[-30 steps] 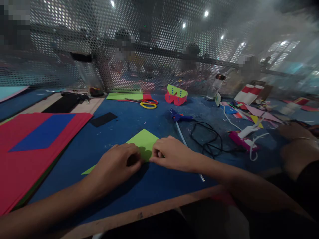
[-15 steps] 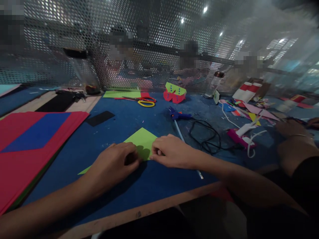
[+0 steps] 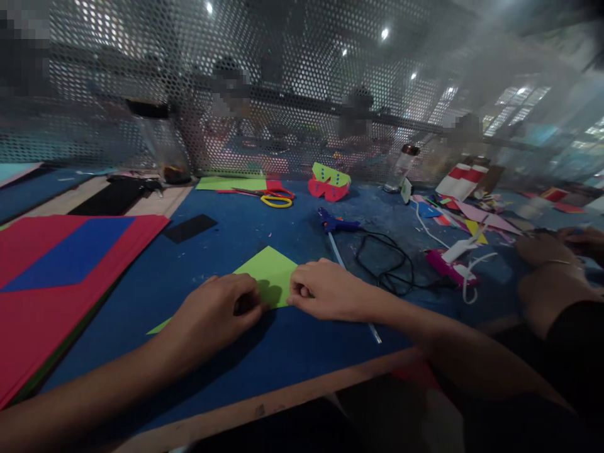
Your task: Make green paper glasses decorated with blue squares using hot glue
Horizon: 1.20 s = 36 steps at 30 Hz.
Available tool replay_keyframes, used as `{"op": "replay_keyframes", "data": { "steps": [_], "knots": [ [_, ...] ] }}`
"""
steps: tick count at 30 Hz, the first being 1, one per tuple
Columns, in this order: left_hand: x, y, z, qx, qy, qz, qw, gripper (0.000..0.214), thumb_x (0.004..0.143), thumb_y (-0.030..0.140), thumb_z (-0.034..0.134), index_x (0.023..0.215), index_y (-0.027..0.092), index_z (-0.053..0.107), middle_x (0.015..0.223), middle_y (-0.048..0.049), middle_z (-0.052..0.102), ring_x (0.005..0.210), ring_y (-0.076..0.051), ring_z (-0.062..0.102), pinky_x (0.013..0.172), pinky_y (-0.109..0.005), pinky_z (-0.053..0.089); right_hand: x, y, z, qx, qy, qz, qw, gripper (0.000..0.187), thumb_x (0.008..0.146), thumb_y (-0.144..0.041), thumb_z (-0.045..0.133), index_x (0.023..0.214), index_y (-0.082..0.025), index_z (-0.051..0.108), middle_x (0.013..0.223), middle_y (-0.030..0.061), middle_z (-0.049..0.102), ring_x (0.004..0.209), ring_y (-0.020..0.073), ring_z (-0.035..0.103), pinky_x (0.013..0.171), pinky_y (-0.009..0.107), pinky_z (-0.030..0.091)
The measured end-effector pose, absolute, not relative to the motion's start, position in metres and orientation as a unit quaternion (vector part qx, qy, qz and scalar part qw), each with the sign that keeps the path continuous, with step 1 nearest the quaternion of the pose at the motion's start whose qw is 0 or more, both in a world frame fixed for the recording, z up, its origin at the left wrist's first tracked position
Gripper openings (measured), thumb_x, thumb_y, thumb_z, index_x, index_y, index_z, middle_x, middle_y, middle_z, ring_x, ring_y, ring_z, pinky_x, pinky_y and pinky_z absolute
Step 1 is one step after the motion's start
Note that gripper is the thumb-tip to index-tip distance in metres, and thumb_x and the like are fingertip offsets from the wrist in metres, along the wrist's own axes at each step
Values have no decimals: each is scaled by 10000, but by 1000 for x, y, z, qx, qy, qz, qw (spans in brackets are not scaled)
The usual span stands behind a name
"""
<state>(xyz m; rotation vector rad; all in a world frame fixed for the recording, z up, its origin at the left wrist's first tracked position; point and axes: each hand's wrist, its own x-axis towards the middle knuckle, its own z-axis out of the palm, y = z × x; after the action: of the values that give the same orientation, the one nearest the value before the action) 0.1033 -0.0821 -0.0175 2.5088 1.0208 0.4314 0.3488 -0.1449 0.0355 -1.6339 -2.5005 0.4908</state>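
A light green sheet of paper (image 3: 268, 270) lies on the blue table top (image 3: 292, 226) in front of me. My left hand (image 3: 214, 314) rests on its near left part, fingers curled and pressing the paper down. My right hand (image 3: 325, 290) sits on the sheet's near right edge, fingertips pinched together on the paper. The two hands almost touch. A thin green corner of the sheet (image 3: 158, 327) sticks out to the left under my left hand.
A stack of red sheets with a blue piece (image 3: 61, 264) lies left. Scissors (image 3: 274, 195), a red and green paper craft (image 3: 330, 182), a blue glue gun (image 3: 337, 223) with black cable (image 3: 387, 264) and paper scraps lie beyond. Another person's hands (image 3: 547, 264) work at right. A perforated metal screen stands behind.
Both hands stay pressed on the green paper in nearly the same place. The view has shifted slightly.
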Motion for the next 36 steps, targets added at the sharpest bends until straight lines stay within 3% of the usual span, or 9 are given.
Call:
{"op": "replay_keyframes", "data": {
  "steps": [9,23,36],
  "knots": [
    [102,-82,-21,896,362,167,196,239,933,364,644,736,232,613,694,3,672,652,-192,593,643,-322,352,356,-144,40,-534,-825,181,34,183,1050,-289,669,913,-177,714,977,36,775,931,195,675,800,317,364],
    [100,-81,-21,898,354,156,212,264,1005,387,576,796,238,639,758,-17,686,693,-208,609,687,-351,365,361,-145,48,-546,-815,191,27,199,1008,-279,667,832,-187,679,941,33,764,840,174,635,722,305,344],
    [101,-81,-23,899,352,173,196,249,950,373,630,741,238,611,690,-1,684,637,-193,595,634,-329,360,358,-147,53,-552,-814,179,10,229,1014,-273,652,799,-197,649,947,35,776,845,181,653,723,316,349]
  ]
}}
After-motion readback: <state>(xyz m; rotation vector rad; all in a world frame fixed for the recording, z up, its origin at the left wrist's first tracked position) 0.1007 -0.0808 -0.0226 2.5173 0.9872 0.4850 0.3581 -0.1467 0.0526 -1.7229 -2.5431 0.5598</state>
